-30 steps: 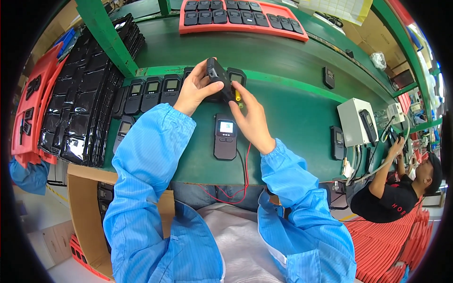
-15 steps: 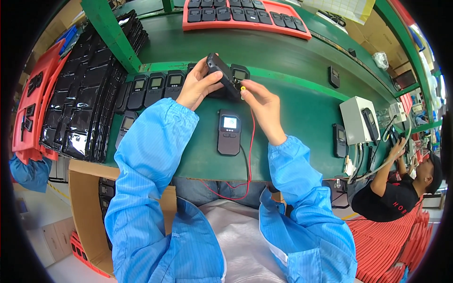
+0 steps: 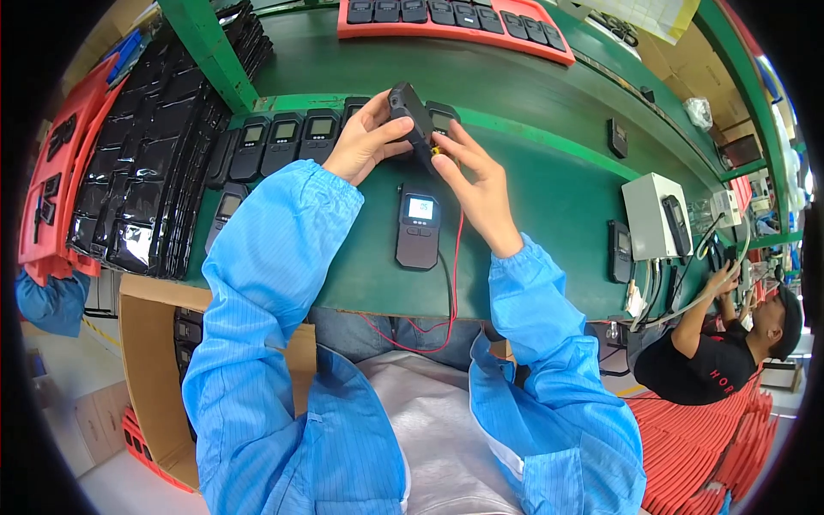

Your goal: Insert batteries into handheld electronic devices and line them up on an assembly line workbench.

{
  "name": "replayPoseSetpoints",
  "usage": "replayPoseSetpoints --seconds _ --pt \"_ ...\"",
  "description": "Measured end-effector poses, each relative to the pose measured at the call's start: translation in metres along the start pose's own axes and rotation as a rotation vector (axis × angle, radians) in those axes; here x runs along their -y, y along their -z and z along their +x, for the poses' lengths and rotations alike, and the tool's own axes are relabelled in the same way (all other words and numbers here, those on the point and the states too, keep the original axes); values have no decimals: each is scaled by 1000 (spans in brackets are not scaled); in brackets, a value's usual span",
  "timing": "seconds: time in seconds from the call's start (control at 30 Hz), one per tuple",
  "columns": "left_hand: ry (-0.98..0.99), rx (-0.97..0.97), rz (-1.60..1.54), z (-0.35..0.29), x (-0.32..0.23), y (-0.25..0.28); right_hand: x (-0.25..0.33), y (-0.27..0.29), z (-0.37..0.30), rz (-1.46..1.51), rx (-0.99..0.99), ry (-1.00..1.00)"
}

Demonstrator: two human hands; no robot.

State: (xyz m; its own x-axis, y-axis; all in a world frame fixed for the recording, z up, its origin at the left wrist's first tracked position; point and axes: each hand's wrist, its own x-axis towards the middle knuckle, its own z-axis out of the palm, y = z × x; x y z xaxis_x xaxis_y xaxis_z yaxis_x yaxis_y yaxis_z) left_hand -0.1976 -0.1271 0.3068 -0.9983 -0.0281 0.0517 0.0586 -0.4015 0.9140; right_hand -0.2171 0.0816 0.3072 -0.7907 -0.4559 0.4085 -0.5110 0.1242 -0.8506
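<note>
Raised over the bench, a black handheld device (image 3: 410, 105) is tilted on its side, with my left hand (image 3: 367, 144) closed around it. My right hand (image 3: 482, 190) pinches a small yellow connector (image 3: 435, 150) against the side of the device facing it. Whether the connector is seated cannot be made out. A thin red wire (image 3: 455, 279) hangs below that hand, past the bench edge and over my lap. Below the hands lies a similar device (image 3: 418, 240) with a lit screen, face up. A dark cable runs down beside it.
Several similar devices (image 3: 283, 142) stand in a row at the back left, beside stacked black plastic trays (image 3: 142, 184). A red tray (image 3: 455, 32) of devices sits on the far shelf. At right are a white box (image 3: 645, 210) with cables and a co-worker (image 3: 708, 348). An open carton (image 3: 154, 343) stands below left.
The held device has risen slightly and shifted right. My right hand has brought the yellow connector closer against it, and the fingers now cover more of it. The whole view has shifted slightly.
</note>
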Motion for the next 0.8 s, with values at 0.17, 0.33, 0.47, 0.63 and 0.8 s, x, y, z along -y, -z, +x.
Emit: replayPoseSetpoints --seconds 0.17,0.33,0.47,0.63,0.8 --pt "30 17 -55 -1 -1 2 6 1 0 246 37 -156" --pt "20 13 -58 0 -2 3 -4 0 2 335 17 -112" --pt "24 56 16 -3 -4 -7 -10 1 2 351 -94 -79" --pt "39 148 96 -3 0 -7 -10 -1 2 271 -77 -57" --pt "25 62 -70 0 1 -1 4 -5 -3 69 -64 -5"
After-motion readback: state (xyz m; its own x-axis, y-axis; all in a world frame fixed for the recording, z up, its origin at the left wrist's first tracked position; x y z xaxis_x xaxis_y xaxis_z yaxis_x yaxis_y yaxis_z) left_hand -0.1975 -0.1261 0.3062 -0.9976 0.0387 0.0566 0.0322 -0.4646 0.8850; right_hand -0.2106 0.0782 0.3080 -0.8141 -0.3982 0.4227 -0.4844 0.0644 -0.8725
